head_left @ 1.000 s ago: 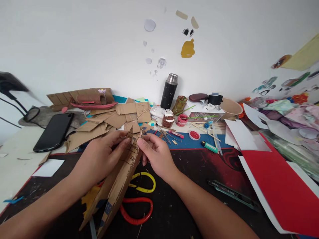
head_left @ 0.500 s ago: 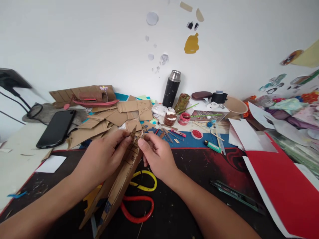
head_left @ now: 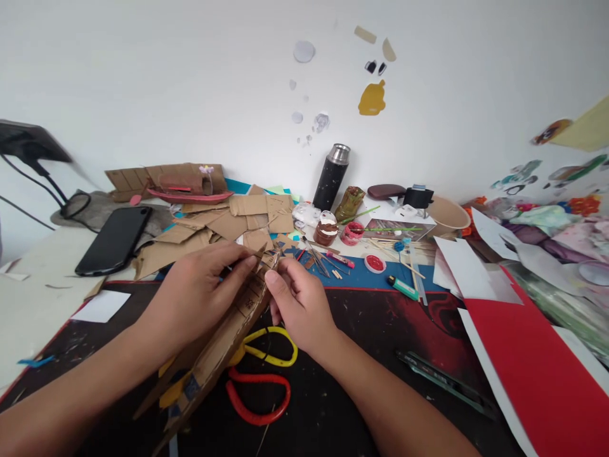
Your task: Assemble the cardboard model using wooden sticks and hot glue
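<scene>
A long, narrow strip structure of brown cardboard (head_left: pixel 228 339) slants from the table's front toward the middle, with printed marks and blue patches on it. At its far end, my left hand (head_left: pixel 202 285) pinches the left side between thumb and fingers. My right hand (head_left: pixel 302 304) grips the right edge at that same end, thumb on top and fingers curled behind. Partly under the cardboard lie scissors, showing a yellow handle loop (head_left: pixel 294 357) and a red handle loop (head_left: pixel 287 397). Their blades are mostly hidden.
Behind my hands are cardboard scraps (head_left: pixel 214 225), a pink model boat (head_left: pixel 190 195), a black flask (head_left: pixel 332 178) and paint jars (head_left: pixel 352 233). A utility knife (head_left: pixel 445 381) and red paper (head_left: pixel 518 355) lie to the right, a black phone (head_left: pixel 114 241) to the left.
The near end of the cardboard has swung a little to the left, uncovering more of the scissors. Both hands keep their hold at its far end. The view has shifted slightly.
</scene>
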{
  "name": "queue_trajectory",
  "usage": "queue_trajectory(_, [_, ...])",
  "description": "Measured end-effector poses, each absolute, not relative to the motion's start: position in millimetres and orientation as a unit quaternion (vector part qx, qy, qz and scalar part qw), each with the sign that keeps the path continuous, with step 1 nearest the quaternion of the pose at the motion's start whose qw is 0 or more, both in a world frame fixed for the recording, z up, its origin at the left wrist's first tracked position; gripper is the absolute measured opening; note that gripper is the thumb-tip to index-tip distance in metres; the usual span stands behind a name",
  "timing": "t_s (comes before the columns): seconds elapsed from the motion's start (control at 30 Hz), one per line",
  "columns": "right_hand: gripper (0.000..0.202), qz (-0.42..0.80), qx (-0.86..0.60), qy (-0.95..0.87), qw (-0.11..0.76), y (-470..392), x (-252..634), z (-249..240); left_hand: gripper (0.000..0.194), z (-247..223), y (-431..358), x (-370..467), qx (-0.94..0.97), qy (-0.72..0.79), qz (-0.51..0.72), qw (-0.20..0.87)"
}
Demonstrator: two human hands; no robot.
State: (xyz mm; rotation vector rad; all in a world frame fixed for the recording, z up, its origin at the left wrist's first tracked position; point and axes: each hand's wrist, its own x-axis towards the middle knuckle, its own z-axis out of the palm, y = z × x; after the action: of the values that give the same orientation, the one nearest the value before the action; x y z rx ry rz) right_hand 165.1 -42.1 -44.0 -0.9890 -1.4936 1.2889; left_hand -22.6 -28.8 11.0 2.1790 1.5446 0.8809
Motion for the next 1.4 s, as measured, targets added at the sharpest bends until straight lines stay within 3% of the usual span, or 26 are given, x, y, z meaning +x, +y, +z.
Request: queue_trajectory(1.4, [0.033,0.498,-0.443,-0.639,0.385,-48.5,163.6,-43.9,0.038,-3.3,-25.0,-22.5,0.803,0.491,0.260,0.213])
